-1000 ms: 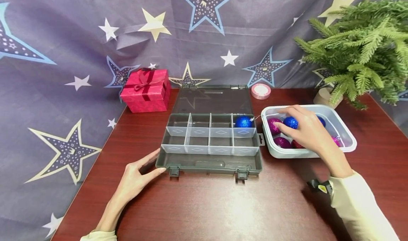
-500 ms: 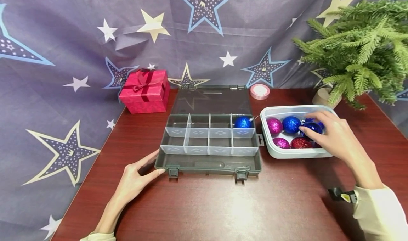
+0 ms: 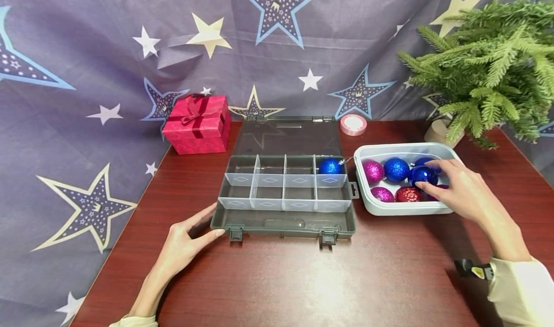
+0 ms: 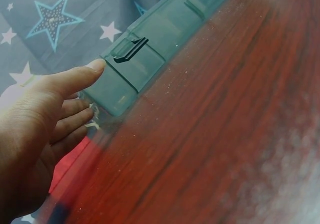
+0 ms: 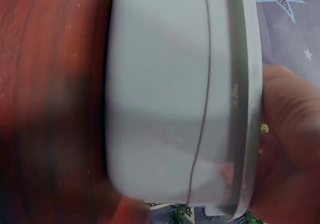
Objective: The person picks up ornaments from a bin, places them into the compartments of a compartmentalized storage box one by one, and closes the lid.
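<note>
A dark, see-through organizer box point(image 3: 283, 229) lies with its lid folded back, its compartments parted by clear dividers. In its back right compartment sits a blue glitter Christmas ball point(image 3: 331, 166), string over the edge. My left hand point(image 3: 183, 245) rests at the box's front left corner, thumb on the front wall and fingers along the side; the left wrist view shows that thumb straight. My right hand point(image 3: 465, 190) reaches into a pale plastic tub point(image 3: 368, 202), thumb and forefinger pinching a shiny blue Christmas ball point(image 3: 421, 175). The tub's wall hides those fingertips in the right wrist view.
Several other balls are in the tub: pink glitter point(image 3: 373, 171), blue glitter point(image 3: 396, 169) and red point(image 3: 409, 194). A red gift box point(image 3: 196, 125) stands back left. A pink ribbon roll point(image 3: 353, 125) lies behind the tub, and an artificial fir tree point(image 3: 489, 72) stands back right.
My right hand has moved from over the tub's left and middle to its right side, onto the shiny blue ball. The left hand and organizer box have stayed put.
</note>
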{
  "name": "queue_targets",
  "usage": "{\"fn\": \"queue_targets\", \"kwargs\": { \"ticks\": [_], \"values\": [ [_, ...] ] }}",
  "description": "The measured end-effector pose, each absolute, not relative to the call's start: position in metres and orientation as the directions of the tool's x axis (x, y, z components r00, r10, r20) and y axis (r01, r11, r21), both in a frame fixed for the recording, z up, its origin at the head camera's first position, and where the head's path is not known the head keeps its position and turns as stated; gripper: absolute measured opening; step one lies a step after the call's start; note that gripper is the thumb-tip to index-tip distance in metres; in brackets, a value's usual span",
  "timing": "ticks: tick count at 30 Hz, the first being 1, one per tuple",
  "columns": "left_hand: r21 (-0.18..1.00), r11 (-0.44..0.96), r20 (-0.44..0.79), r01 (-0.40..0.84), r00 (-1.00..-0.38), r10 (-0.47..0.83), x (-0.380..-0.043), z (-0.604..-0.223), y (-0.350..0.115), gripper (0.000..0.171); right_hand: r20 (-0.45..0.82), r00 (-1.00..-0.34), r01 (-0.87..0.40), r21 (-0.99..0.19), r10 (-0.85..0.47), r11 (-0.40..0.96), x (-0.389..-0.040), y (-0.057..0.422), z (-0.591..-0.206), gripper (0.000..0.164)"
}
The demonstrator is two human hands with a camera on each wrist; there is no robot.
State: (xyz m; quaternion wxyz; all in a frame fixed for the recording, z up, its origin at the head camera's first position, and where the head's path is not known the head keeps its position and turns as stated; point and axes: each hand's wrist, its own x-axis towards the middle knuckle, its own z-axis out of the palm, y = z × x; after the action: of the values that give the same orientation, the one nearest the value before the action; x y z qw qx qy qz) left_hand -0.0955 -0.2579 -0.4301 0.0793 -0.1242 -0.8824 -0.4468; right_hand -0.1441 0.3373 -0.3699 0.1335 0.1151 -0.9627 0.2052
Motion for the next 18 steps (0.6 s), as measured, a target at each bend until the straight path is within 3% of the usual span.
{"fn": "queue_targets", "kwargs": {
  "ticks": [7,18],
  "values": [
    [0.775,0.561,0.251,0.289,-0.957,0.146,-0.0954,-0.4303,-0.2576,0.063,0.249,-0.954,-0.253,-0.354,-0.17,0.9,-0.1477,0.3367,-0.3691,0.055],
    [0.778,0.554,0.254,0.296,-0.955,0.153,-0.0954,-0.4304,-0.258,0.063,0.242,-0.951,-0.274,-0.36,-0.195,0.892,-0.1503,0.3364,-0.3697,0.048]
  ]
}}
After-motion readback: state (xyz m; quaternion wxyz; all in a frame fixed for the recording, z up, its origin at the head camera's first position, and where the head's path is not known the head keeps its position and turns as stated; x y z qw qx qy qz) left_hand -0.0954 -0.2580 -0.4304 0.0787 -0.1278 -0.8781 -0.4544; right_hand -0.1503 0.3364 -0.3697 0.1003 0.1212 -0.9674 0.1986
